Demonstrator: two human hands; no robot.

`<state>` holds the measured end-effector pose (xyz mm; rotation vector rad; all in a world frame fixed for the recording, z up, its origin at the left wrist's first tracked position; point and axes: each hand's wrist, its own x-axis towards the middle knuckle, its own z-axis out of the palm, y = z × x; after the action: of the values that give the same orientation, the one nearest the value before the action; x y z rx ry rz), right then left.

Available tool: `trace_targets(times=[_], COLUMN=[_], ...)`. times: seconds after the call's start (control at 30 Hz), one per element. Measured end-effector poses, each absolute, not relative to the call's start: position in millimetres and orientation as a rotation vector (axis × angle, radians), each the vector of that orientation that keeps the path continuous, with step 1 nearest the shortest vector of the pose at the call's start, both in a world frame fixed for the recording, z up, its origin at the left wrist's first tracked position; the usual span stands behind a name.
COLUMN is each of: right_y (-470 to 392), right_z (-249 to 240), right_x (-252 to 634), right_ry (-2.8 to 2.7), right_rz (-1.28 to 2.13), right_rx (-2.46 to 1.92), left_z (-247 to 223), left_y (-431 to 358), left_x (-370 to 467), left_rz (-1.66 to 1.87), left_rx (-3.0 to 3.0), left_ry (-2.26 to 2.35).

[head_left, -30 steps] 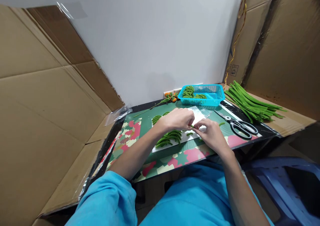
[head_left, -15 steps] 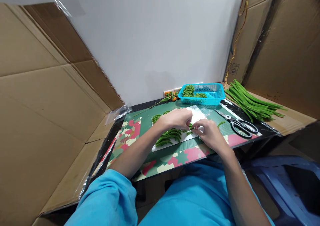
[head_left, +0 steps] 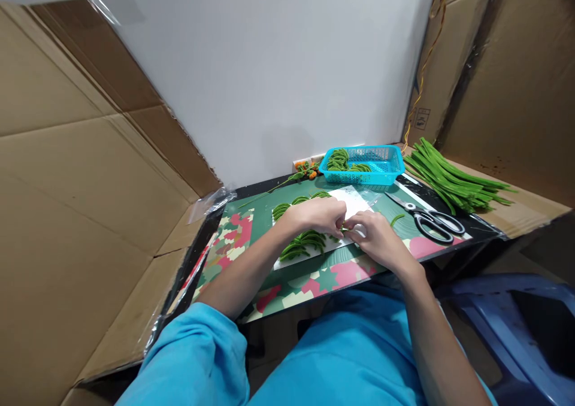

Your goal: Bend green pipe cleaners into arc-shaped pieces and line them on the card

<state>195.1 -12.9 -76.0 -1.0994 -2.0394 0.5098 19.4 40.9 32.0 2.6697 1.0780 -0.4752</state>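
1. The left hand [head_left: 321, 214] and the right hand [head_left: 380, 238] are both closed at the fingertips, pinching one small green piece [head_left: 344, 229] low over the white sheet [head_left: 354, 199].
2. Many curved green pieces [head_left: 309, 238] already lie in groups on this sheet, and others are in the blue basket [head_left: 359, 179]; I judge these as finished.
3. The straight green strips [head_left: 453, 178] at the right look unworked, so much seems left.
4. The scissors [head_left: 409, 206] rest on the patterned mat [head_left: 251, 226], near one loose green piece [head_left: 397, 219].
5. Cardboard [head_left: 90, 154] stands on both sides, a white wall [head_left: 287, 64] behind, a blue stool [head_left: 476, 289] at lower right.
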Motion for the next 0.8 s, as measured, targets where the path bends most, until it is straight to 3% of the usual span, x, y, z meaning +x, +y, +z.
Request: trace_targets(times=[0.4,0.8], right_y=[-20.8,-22.2], right_z=[-68.1,-63.6], right_x=[196.6,203.6], right_ry=[-2.103,-2.069], right_rz=[0.620,0.559], right_rx=[-1.004,-0.954], left_z=[25.3,30.3], left_y=[27.0,33.0], left_x=[27.4,21.4], left_rz=[-0.612,-0.497], left_rx=[2.687,2.607], left_ry=[1.110,0.926])
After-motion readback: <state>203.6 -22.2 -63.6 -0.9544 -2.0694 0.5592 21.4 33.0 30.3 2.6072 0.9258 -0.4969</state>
